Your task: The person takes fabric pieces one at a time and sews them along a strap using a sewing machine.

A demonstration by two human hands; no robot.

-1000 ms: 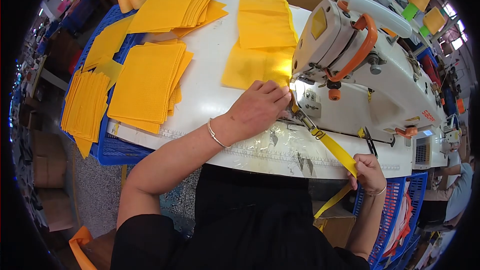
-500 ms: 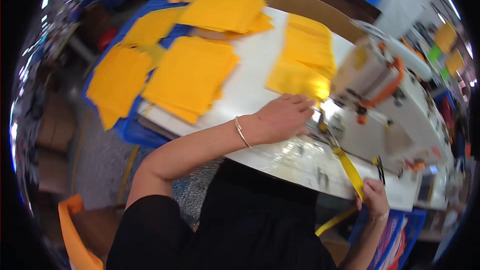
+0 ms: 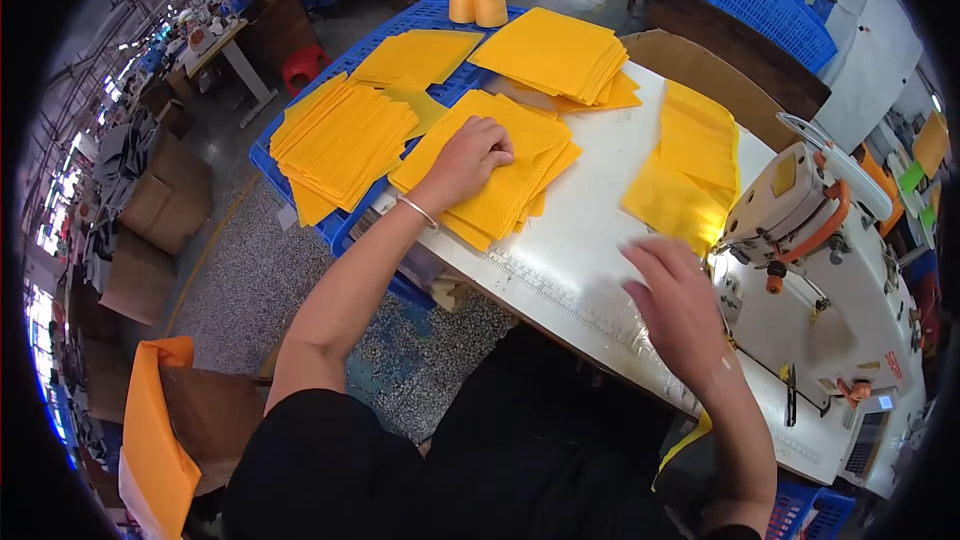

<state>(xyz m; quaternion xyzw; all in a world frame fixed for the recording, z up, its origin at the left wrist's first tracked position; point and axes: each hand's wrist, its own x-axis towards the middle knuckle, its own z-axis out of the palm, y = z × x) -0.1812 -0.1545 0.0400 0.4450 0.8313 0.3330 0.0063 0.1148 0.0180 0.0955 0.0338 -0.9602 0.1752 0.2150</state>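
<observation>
My left hand (image 3: 468,166) rests on the near stack of yellow fabric pieces (image 3: 480,215), its fingers curled in a pinch on the top piece, which buckles slightly beside them. My right hand (image 3: 675,305) hovers over the white table (image 3: 560,270), a little blurred, fingers apart and holding nothing. Beyond it, a folded yellow fabric piece (image 3: 690,155) lies with one edge at the lit needle area of the sewing machine (image 3: 790,190). A yellow strip (image 3: 682,448) hangs below the table's front edge, near my right forearm.
More yellow stacks lie on a blue plastic crate (image 3: 268,155) at the left and at the table's back. Two thread cones (image 3: 476,2) stand behind them. A ruler scale (image 3: 560,295) runs along the front edge. An orange cloth (image 3: 160,430) hangs at lower left.
My left hand has moved from the machine's needle area leftward onto the near stack. My right hand has let go of the yellow strip and risen over the table. The view has shifted.
</observation>
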